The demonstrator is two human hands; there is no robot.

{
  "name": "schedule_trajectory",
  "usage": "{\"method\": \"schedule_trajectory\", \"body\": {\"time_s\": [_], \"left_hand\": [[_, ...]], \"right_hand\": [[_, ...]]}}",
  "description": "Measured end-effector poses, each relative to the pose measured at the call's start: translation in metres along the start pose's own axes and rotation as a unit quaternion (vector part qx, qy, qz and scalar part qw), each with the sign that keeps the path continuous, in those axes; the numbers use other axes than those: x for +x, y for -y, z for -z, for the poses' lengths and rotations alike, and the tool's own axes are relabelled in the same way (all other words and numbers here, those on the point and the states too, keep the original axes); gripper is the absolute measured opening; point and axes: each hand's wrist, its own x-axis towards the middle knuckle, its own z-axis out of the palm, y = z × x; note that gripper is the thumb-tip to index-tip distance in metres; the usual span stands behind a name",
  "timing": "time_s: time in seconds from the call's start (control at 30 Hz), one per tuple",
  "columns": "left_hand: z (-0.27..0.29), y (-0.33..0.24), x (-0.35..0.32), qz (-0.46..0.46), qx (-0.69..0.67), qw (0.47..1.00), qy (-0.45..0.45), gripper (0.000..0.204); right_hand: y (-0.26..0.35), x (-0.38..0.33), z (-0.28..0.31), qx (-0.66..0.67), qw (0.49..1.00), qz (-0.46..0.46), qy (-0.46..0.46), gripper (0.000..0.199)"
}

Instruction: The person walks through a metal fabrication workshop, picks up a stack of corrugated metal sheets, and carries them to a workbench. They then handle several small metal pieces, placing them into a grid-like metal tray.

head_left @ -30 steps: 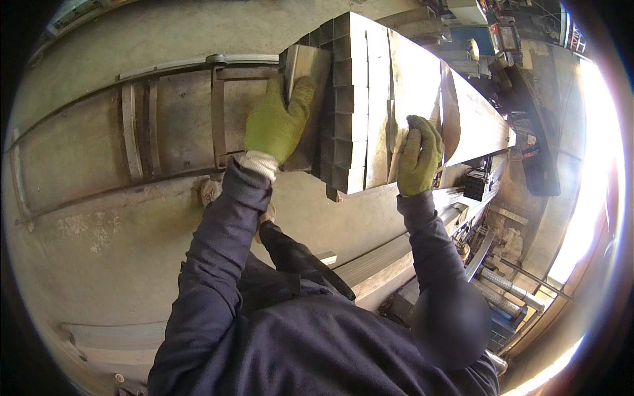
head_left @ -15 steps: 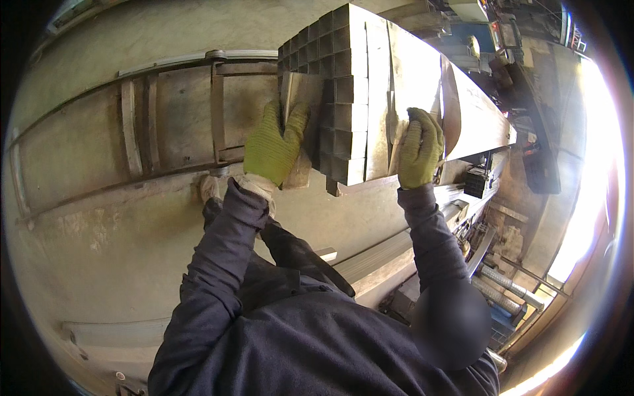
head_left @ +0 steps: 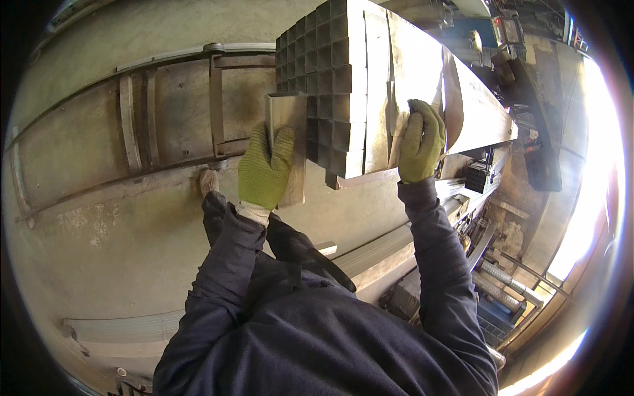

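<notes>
My left hand (head_left: 266, 165), in a yellow-green glove, is closed around a short metal piece with a folded edge (head_left: 294, 148), held upright. This piece stands just in front of the tube ends and covers some of them. The bundle of square metal tubes (head_left: 333, 86) has its open ends toward the left and stretches away to the right. At the bundle's bright near side is my right hand (head_left: 421, 142), gloved alike, with its fingers curled together. A thin brownish strip (head_left: 396, 148) shows beside its thumb; what the fingers hold is hidden. A strap (head_left: 391, 53) crosses the bundle.
A long metal frame with crossbars (head_left: 214, 99) lies at the left beyond my foot. Long stock (head_left: 376, 247) runs below the bundle. Ribbed metal rods (head_left: 505, 284) and a blue crate (head_left: 495, 317) are at the lower right. More machinery (head_left: 472, 39) stands at the upper right.
My left hand has drawn the metal piece toward me and slightly left, off the tube ends, so more of them show. My right hand stays at the bundle's side, shifted only slightly.
</notes>
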Motion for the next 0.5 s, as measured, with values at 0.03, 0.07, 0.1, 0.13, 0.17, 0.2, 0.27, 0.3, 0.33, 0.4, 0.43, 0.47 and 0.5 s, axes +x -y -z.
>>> {"method": "schedule_trajectory", "body": {"time_s": [0.03, 0.07, 0.1, 0.13, 0.17, 0.2, 0.27, 0.3, 0.33, 0.4, 0.43, 0.47, 0.5], "left_hand": [[0.0, 0.003, -0.005, 0.007, 0.041, 0.999, 0.035, 0.06], [0.001, 0.006, -0.008, -0.01, 0.069, 0.997, 0.034, 0.06], [0.001, 0.009, -0.009, -0.004, 0.105, 0.993, 0.059, 0.06], [0.002, 0.012, -0.008, -0.054, 0.11, 0.992, 0.008, 0.06], [0.003, 0.015, -0.006, -0.077, 0.123, 0.989, -0.014, 0.059], [0.004, 0.016, -0.003, -0.06, 0.148, 0.987, -0.017, 0.059], [0.006, 0.018, 0.004, 0.003, 0.054, 0.998, 0.015, 0.059], [0.006, 0.018, 0.006, 0.03, -0.002, 1.0, 0.01, 0.06], [0.007, 0.017, 0.008, 0.037, 0.041, 0.997, 0.05, 0.06], [0.006, 0.016, 0.009, 0.006, 0.094, 0.992, 0.081, 0.061], [0.006, 0.016, 0.01, 0.012, 0.091, 0.994, 0.052, 0.061], [0.005, 0.017, 0.01, 0.02, 0.085, 0.995, 0.045, 0.062], [0.005, 0.018, 0.011, 0.036, 0.084, 0.995, 0.035, 0.062]], "right_hand": [[0.0, 0.0, 0.0, 0.001, 1.0, -0.003, 0.002, 0.025], [0.0, 0.0, 0.0, 0.005, 1.0, -0.001, 0.0, 0.025], [-0.001, -0.001, 0.0, -0.004, 1.0, -0.002, 0.003, 0.026], [-0.001, -0.001, -0.001, -0.011, 1.0, 0.002, 0.0, 0.026], [-0.002, -0.001, -0.001, -0.021, 1.0, 0.003, -0.001, 0.026], [-0.003, -0.002, -0.001, -0.004, 1.0, 0.001, 0.0, 0.026], [-0.004, -0.003, -0.001, 0.027, 1.0, -0.008, 0.003, 0.026], [-0.004, -0.003, -0.001, 0.018, 1.0, -0.002, 0.0, 0.026], [-0.005, -0.003, -0.001, 0.007, 1.0, 0.002, 0.002, 0.026], [-0.005, -0.003, -0.001, 0.007, 1.0, 0.003, 0.002, 0.025], [-0.005, -0.004, -0.001, 0.016, 1.0, -0.003, -0.001, 0.025], [-0.005, -0.004, -0.001, 0.024, 1.0, -0.009, -0.001, 0.025], [-0.006, -0.004, -0.001, 0.02, 1.0, -0.006, -0.002, 0.025]]}}
